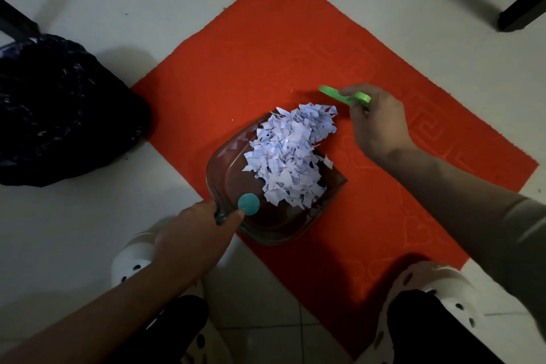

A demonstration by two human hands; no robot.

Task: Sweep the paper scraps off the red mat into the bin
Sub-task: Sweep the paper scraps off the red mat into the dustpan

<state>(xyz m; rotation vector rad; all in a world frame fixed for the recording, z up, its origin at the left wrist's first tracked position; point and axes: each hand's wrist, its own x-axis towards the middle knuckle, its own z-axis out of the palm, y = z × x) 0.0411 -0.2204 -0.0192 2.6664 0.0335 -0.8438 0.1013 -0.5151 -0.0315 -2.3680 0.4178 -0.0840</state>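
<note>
A red mat (266, 47) lies on the tiled floor. On its near-left part rests a clear dustpan (224, 165) with a teal handle, and a heap of white and pale-blue paper scraps (291, 154) fills its mouth and middle. My left hand (192, 233) grips the dustpan's handle at the mat's left edge. My right hand (375, 124) holds a green brush (344, 95) just beyond the far right end of the heap. The bin (59, 109), lined with a black bag, stands on the floor to the left of the mat.
My feet in white perforated clogs (428, 284) stand at the near side, one on the mat's near corner, the other clog (131, 260) on the tiles. A dark furniture leg (520, 12) rests on the floor at the far right, another dark leg (14, 21) at the far left.
</note>
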